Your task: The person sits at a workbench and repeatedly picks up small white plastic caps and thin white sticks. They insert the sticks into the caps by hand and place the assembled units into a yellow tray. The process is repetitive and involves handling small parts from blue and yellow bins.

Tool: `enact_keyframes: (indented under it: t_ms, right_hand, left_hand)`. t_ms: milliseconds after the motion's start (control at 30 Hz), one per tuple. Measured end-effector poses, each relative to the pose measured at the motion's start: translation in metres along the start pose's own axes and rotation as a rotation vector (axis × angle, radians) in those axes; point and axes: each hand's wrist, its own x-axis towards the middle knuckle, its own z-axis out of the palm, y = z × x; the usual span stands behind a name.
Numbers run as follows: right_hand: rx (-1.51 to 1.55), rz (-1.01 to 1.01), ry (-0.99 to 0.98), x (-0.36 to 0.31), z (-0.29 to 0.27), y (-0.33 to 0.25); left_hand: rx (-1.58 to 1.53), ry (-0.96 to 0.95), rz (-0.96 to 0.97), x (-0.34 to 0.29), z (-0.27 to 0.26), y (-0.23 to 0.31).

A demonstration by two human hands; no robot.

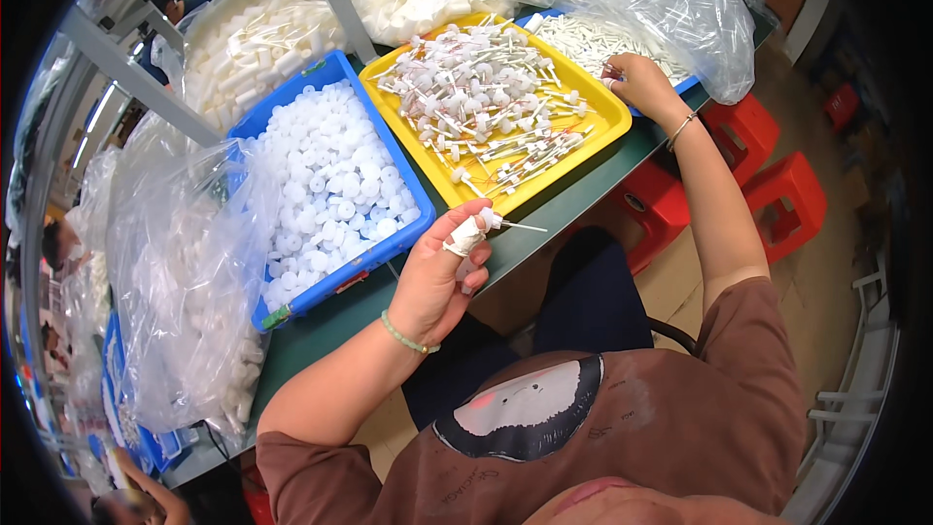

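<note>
My left hand point(432, 272) is closed in front of the yellow tray, thumb and fingers pinching a small white plastic piece with a thin rod point(520, 227) pointing right. White tape point(466, 235) is wrapped round a digit of that hand. At the far right, my right hand point(639, 85) is at the near edge of a blue tray of thin white sticks point(607, 42). Its fingers are drawn together with a bit of white at the tips, too small to name. The yellow tray point(614, 124) between the hands holds a heap of white round pieces with rods and thin reddish strands.
Left of the yellow tray stands a blue tray point(425, 217) full of translucent white discs. Clear bags point(185, 282) of white parts surround the trays on the green table point(554, 196). A grey metal post point(335, 0) rises behind. Red stools point(787, 204) stand at right; other people are at far left.
</note>
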Motion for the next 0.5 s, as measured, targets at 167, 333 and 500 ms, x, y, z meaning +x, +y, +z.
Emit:
enact_keyframes:
  t_ms: [167, 333, 500]
  right_hand:
    - [0.064, 0.044, 0.165, -0.005, 0.004, 0.007]
    - [0.212, -0.103, 0.283, -0.034, -0.022, -0.055]
    - [0.634, -0.330, 0.101, -0.119, -0.015, -0.154]
  left_hand:
    - [-0.064, 0.022, -0.019, 0.001, 0.001, -0.001]
    - [-0.093, 0.005, -0.023, -0.001, -0.001, 0.001]
    - [-0.187, -0.001, -0.047, 0.000, -0.001, 0.001]
